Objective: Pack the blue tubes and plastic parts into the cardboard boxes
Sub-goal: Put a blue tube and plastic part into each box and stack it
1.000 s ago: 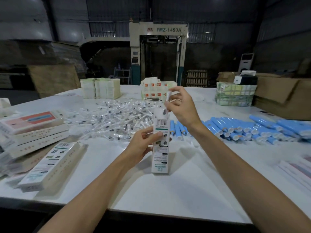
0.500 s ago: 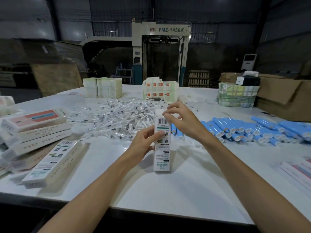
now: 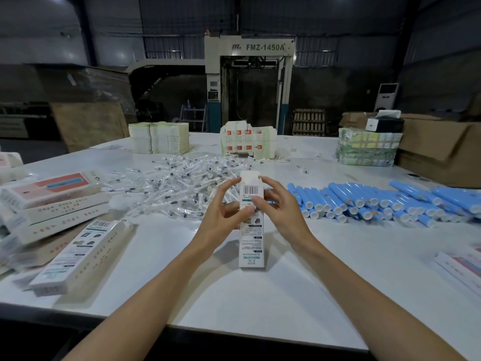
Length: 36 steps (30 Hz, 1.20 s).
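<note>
The left hand [image 3: 223,217] and right hand [image 3: 283,214] grip one upright cardboard box [image 3: 251,247], flap unclosed, while heaps of blue tubes [image 3: 364,201] and plastic parts [image 3: 182,183] await packing.

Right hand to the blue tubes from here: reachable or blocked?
Probably yes. The blue tubes lie loose on the table just right of the right hand, nothing standing between. That hand is holding the upright box together with the left hand, so it must let go first.
</note>
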### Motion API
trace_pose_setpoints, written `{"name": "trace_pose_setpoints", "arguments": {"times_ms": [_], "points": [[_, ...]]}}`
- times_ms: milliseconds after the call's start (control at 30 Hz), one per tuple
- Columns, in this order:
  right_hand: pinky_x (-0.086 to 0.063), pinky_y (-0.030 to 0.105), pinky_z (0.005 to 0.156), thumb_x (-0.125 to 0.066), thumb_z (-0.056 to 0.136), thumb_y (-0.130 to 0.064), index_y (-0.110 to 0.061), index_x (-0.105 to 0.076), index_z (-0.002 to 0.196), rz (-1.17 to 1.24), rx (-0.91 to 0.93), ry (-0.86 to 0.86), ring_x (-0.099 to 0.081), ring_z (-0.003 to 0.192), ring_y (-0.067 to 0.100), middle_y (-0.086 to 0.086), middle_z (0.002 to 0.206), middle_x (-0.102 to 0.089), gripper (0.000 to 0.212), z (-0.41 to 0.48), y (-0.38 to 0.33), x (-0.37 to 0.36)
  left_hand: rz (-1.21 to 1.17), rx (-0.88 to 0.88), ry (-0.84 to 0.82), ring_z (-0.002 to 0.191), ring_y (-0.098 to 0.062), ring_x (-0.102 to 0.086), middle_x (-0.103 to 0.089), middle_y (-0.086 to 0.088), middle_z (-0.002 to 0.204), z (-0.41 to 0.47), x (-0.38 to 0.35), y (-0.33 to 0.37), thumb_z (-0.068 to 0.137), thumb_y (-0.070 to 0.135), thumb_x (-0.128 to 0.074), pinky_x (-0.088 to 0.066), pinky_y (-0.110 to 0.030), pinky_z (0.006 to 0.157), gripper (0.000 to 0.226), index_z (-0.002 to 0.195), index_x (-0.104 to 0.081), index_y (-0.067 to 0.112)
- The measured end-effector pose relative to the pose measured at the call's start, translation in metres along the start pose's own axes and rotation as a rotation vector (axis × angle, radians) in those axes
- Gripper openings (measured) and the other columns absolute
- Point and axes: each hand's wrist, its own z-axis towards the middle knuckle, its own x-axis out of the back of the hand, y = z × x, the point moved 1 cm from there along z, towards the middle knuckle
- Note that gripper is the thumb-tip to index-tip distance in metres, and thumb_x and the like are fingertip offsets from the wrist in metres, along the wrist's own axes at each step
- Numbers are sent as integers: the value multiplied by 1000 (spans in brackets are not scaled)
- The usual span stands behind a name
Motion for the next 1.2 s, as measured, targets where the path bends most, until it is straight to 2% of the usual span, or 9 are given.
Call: {"name": "trace_pose_setpoints", "arguments": {"times_ms": [133,267,400,600,667,800,1000,1100,1200], "points": [[-57,43,98,-70,101,-28,-32,-63,136,-31,21,-14,-69,111,17,-5,116,-74,36,-1,-1,3,35,4,-19,111,-29,-77,-80,-8,120,0,1,1,99,29,-80,-64,-33,85,67,153,-46,52],[-57,38,95,-65,104,-24,-25,-65,126,-48,37,-72,-69,108,18,-6,114,-74,22,-2,-2,4,72,20,9,109,-29,-77,-77,-4,123,0,3,2,94,31,-85,-65,-38,81,62,146,-56,47],[-56,33,94,-64,105,-25,-20,-65,125,-68,18,-145,-69,108,18,-3,113,-74,21,-3,-3,7,61,52,20,107,-30,-78,-78,-5,123,-1,4,4,91,25,-87,-67,-45,81,52,133,-66,47],[-59,35,76,-55,109,-30,-21,-54,128,143,-87,60,-72,83,27,14,89,-77,21,0,-8,17,34,93,-93,112,-32,-77,-77,-6,130,-4,1,4,90,29,-87,-65,-43,82,57,140,-64,42],[-59,37,75,-58,108,-24,-21,-57,127,103,-115,43,-71,81,27,15,90,-79,20,1,-7,22,26,114,-128,112,-33,-77,-76,-7,131,-4,0,2,90,29,-86,-64,-42,81,57,141,-63,42],[-58,29,69,-59,106,-18,-17,-64,116,39,-70,-23,-76,81,23,10,88,-80,11,2,-7,26,25,132,-161,111,-33,-78,-77,-7,130,-4,0,0,90,31,-87,-64,-41,79,57,141,-64,42],[-64,47,75,-55,106,-4,-16,-67,104,-88,73,-76,-76,93,23,1,96,-76,17,4,-12,26,83,127,-128,106,-33,-79,-78,-6,124,-4,0,0,89,33,-87,-64,-48,80,54,137,-65,44],[-63,40,81,-50,111,-17,-16,-67,111,-36,24,-126,-75,98,25,6,102,-77,17,4,-13,29,88,123,-109,107,-35,-78,-78,-7,125,-5,1,2,89,33,-86,-63,-52,82,54,137,-64,42],[-61,31,81,-46,111,-37,-17,-70,110,133,-108,-62,-77,100,27,8,107,-79,32,3,-17,26,102,113,-104,108,-36,-78,-78,-7,126,-4,1,3,89,32,-87,-61,-61,89,55,138,-64,42]]}}
